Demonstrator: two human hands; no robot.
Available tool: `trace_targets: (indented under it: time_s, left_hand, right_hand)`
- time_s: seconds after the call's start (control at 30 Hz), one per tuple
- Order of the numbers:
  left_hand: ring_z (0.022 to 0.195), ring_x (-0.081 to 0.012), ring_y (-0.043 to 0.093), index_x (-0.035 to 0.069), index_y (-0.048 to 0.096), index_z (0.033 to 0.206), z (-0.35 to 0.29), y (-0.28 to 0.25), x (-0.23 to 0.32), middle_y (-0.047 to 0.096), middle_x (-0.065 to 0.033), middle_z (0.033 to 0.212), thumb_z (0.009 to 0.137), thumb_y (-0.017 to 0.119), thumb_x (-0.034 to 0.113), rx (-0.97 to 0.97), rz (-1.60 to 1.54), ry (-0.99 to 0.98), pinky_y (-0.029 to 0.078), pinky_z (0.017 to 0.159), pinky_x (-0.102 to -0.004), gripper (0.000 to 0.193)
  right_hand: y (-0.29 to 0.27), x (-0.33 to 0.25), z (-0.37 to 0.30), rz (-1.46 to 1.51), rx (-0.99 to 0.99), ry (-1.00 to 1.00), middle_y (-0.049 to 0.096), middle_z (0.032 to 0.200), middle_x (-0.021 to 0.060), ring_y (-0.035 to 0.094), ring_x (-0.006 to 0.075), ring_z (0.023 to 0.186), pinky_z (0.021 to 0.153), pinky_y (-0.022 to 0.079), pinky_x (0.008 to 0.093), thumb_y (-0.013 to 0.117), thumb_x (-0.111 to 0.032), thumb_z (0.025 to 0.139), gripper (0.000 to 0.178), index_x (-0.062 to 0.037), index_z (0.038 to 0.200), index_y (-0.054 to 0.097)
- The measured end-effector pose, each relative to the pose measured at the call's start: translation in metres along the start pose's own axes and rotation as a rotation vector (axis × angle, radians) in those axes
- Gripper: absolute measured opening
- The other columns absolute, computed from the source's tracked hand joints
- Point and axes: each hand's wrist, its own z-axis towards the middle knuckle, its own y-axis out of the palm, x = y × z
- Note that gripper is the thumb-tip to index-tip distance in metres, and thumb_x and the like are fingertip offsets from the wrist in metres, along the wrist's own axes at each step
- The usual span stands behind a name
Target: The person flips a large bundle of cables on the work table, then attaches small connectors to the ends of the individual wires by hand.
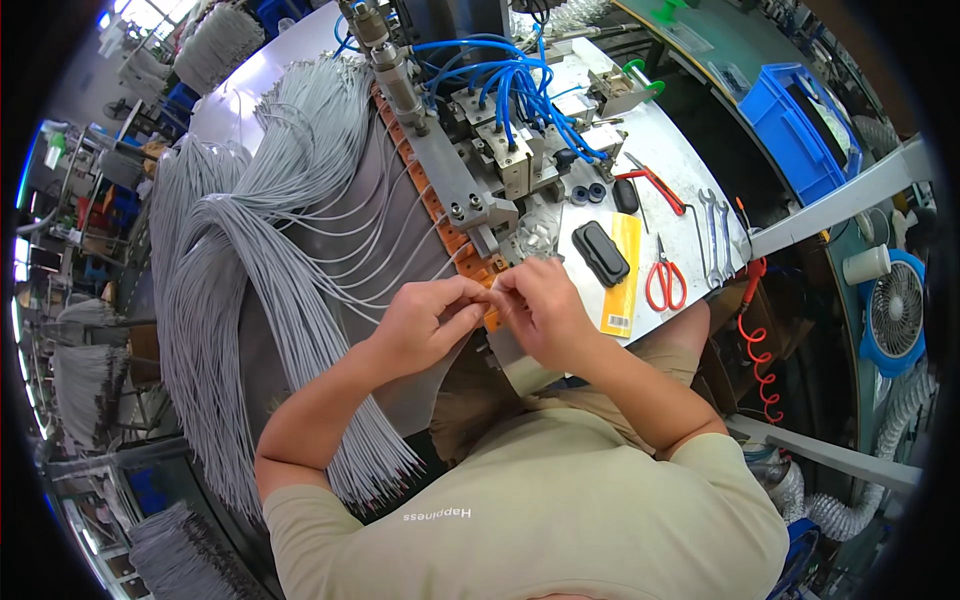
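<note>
My left hand (432,316) and my right hand (546,308) meet fingertip to fingertip at the near end of an orange fixture strip (428,190). Both are closed in a pinch; whatever small thing sits between the fingers is hidden. Several grey cables (398,248) run from a large bundle (285,255) on the left to slots along the strip. Beyond my hands stands a metal press machine (510,160) with blue air tubes (520,75). Clear plastic pieces (538,230) lie in a small pile just past my right hand.
On the white table to the right lie a black case (600,253), a yellow packet (622,275), red-handled scissors (664,284), red-handled pliers (660,188) and wrenches (716,232). A blue crate (795,135), a blue fan (893,312) and a red coiled hose (758,350) are farther right.
</note>
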Motion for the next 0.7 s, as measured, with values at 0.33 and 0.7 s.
trace_targets:
  time_s: [0.33, 0.7]
  left_hand:
    - [0.079, -0.0287, 0.067, 0.006, 0.069, 0.096, 0.006, -0.001, -0.006, 0.069, -0.0089, 0.094, 0.078, 0.073, 0.005, 0.153, 0.514, 0.334, 0.054, 0.068, -0.0373, 0.019]
    - [0.078, -0.0235, 0.067, 0.008, 0.069, 0.096, 0.004, -0.001, -0.006, 0.069, -0.0056, 0.093, 0.080, 0.071, 0.011, 0.130, 0.557, 0.356, 0.054, 0.065, -0.0347, 0.016]
  right_hand:
    - [0.022, 0.049, -0.013, 0.611, 0.057, 0.708, 0.055, 0.069, -0.0030, 0.045, 0.0047, 0.059, 0.054, 0.036, 0.0230, 0.064, -0.018, 0.097, 0.019, -0.0034, 0.089, 0.055]
    - [0.027, 0.054, -0.012, 0.616, -0.003, 0.845, 0.052, 0.068, -0.0038, 0.044, 0.0040, 0.059, 0.053, 0.035, 0.0229, 0.060, -0.021, 0.100, 0.021, -0.0054, 0.088, 0.055]
